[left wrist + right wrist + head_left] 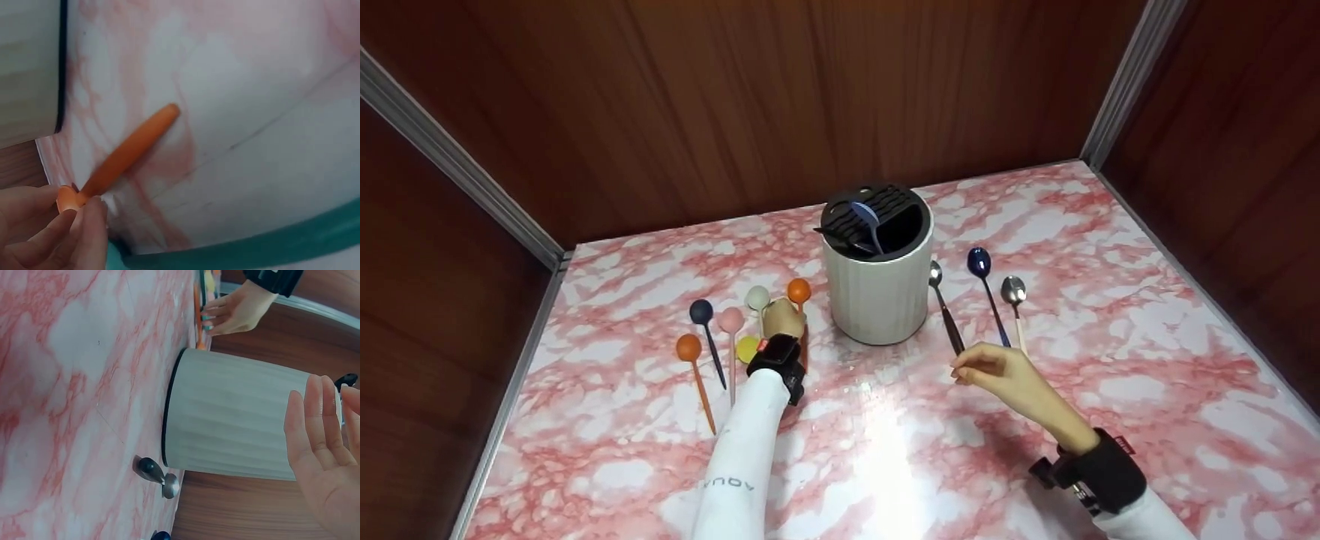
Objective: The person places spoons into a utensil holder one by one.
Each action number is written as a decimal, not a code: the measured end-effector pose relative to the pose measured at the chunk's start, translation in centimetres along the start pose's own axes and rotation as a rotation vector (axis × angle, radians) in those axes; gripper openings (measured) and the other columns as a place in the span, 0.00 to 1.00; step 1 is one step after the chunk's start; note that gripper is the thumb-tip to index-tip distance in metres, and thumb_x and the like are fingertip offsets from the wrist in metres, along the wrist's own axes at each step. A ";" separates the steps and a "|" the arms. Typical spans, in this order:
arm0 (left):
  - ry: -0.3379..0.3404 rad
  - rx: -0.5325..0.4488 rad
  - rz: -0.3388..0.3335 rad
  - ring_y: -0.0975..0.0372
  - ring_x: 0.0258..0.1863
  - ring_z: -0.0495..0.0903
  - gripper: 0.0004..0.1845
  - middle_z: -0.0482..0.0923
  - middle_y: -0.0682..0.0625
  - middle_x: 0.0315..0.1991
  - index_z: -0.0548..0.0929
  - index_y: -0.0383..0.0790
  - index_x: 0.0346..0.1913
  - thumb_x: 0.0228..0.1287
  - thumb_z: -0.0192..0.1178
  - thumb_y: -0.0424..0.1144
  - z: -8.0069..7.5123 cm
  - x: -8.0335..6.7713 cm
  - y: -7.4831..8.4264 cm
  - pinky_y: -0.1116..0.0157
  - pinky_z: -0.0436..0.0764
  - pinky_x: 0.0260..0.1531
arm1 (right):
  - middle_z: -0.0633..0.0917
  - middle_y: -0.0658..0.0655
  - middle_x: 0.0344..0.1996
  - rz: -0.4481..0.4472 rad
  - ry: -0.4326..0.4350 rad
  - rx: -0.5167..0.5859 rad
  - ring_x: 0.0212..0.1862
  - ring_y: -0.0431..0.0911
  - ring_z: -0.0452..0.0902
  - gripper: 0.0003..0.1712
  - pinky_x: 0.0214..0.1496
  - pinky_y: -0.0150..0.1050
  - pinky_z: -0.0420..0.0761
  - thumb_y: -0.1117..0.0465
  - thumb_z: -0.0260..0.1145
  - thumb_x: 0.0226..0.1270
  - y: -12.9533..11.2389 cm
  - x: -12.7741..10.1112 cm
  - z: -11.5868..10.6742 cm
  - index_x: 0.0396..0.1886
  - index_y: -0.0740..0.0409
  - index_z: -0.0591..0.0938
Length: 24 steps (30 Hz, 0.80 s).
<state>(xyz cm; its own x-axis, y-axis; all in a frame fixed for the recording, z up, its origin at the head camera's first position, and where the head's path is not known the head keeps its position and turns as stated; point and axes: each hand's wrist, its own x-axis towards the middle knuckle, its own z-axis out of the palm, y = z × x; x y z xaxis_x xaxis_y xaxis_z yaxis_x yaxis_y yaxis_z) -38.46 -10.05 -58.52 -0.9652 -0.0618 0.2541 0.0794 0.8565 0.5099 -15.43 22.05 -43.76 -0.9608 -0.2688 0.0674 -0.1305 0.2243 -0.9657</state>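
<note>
My left hand [785,315] reaches to an orange spoon [799,292] lying left of the white ribbed holder [877,289]. In the left wrist view its fingertips [84,211] pinch that orange spoon [135,149] near one end, while the handle rests on the marble. My right hand [964,370] hovers at the handle end of a silver spoon with a dark handle [943,304]. Seen from the right wrist, the right hand [329,422] has straight fingers and holds nothing, and the silver spoon [160,477] lies flat beside the holder [236,424].
Several round-headed spoons lie left of the holder: navy [702,313], pink [730,321], pale [757,298], yellow [747,349] and another orange one [688,348]. A blue spoon [980,264] and a silver spoon [1014,289] lie on the right. Wooden walls enclose the marble table [900,450].
</note>
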 end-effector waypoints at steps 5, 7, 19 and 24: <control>0.020 0.008 0.034 0.49 0.21 0.78 0.10 0.78 0.44 0.14 0.76 0.40 0.10 0.43 0.60 0.36 -2.1 -1.5 1.0 0.57 0.75 0.24 | 0.84 0.48 0.33 -0.010 -0.007 -0.007 0.35 0.33 0.81 0.13 0.43 0.28 0.82 0.68 0.60 0.62 0.3 0.0 0.1 0.42 0.76 0.76; 0.037 -0.006 0.038 0.49 0.20 0.77 0.09 0.77 0.44 0.14 0.76 0.39 0.10 0.41 0.61 0.35 -3.4 -2.4 1.9 0.57 0.74 0.23 | 0.84 0.45 0.33 -0.023 -0.016 -0.004 0.36 0.33 0.81 0.13 0.43 0.28 0.82 0.67 0.60 0.63 0.4 0.0 0.2 0.42 0.76 0.77; 0.036 0.048 0.088 0.51 0.20 0.78 0.08 0.78 0.45 0.15 0.78 0.40 0.11 0.39 0.58 0.37 -1.4 -1.0 0.5 0.59 0.76 0.23 | 0.83 0.43 0.32 -0.058 -0.027 0.014 0.36 0.34 0.81 0.13 0.42 0.28 0.82 0.68 0.59 0.63 0.9 0.1 0.5 0.42 0.78 0.76; 0.034 0.041 0.053 0.50 0.18 0.76 0.08 0.76 0.46 0.13 0.76 0.44 0.08 0.32 0.62 0.40 8.6 3.1 -6.4 0.57 0.76 0.24 | 0.84 0.44 0.33 -0.058 -0.036 0.007 0.35 0.34 0.81 0.13 0.42 0.28 0.82 0.68 0.59 0.64 1.2 0.1 0.5 0.41 0.77 0.76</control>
<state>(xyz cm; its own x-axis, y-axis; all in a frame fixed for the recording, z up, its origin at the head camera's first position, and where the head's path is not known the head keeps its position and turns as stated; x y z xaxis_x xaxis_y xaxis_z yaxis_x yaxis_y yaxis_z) -44.13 -11.33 -68.03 -0.9507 -0.0328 0.3083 0.1192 0.8793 0.4611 -15.56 21.85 -44.99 -0.9421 -0.3151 0.1148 -0.1844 0.2008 -0.9621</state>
